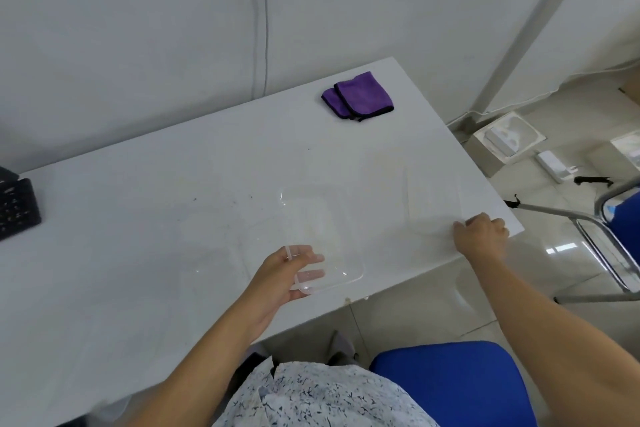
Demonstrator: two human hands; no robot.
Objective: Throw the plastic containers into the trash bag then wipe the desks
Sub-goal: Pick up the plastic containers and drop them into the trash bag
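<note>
On the white desk point(173, 218), close to its near edge, a clear plastic container point(311, 229) lies flat, and the person's left hand point(287, 274) grips its near corner; the thumb is over the rim and the fingers show through the plastic from below. Toward the right corner of the desk there is a second clear container point(433, 204), very hard to see against the white surface. The right hand point(481, 236) rests at its near rim with the fingers curled, but I cannot tell if they really hold the rim or only touch it. Far from both hands, near the back edge, a folded purple cloth point(358, 97) with black border lies alone. At the left end a black keyboard point(17, 208) is partly visible. Below the desk stands a blue chair point(457, 381).
</note>
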